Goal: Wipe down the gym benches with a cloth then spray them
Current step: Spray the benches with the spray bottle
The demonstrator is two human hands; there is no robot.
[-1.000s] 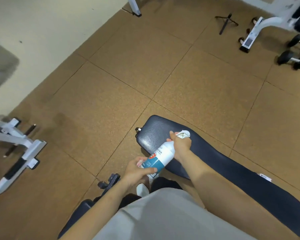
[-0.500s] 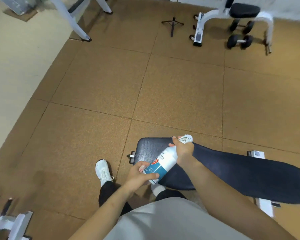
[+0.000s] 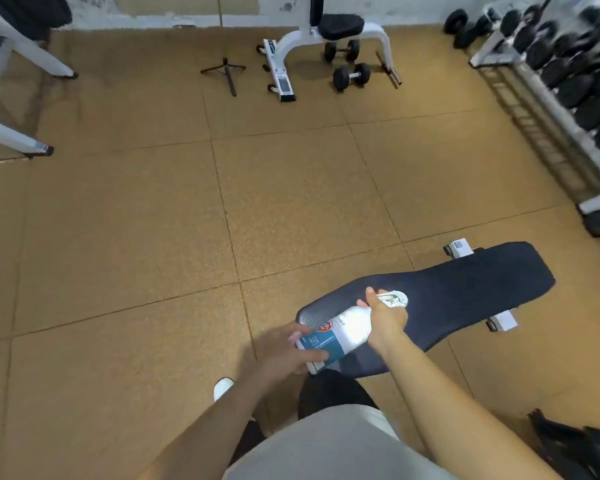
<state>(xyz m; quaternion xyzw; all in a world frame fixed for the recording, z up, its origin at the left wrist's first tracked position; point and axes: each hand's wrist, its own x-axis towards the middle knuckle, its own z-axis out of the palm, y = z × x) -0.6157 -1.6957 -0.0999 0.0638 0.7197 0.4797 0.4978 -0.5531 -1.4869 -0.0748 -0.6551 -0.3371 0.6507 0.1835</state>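
A dark padded gym bench (image 3: pixel 465 292) lies low in front of me, running from centre to right. Over its near end I hold a white spray bottle (image 3: pixel 347 329) with a blue label, tilted with its head up and to the right. My right hand (image 3: pixel 383 317) grips the bottle's neck just below the white spray head (image 3: pixel 394 298). My left hand (image 3: pixel 284 353) wraps around the bottle's base. No cloth is visible.
White bench frame (image 3: pixel 302 32) with dumbbells (image 3: pixel 351 76) stands at the far wall, a black tripod (image 3: pixel 226 72) beside it. A dumbbell rack (image 3: pixel 568 84) fills the right side. White machine legs (image 3: pixel 18 136) sit at left. My white shoe (image 3: pixel 222 388) is below the bottle.
The view has swung to the right, bringing the dumbbell rack into sight. Both hands keep the same hold on the bottle over the bench's near end.
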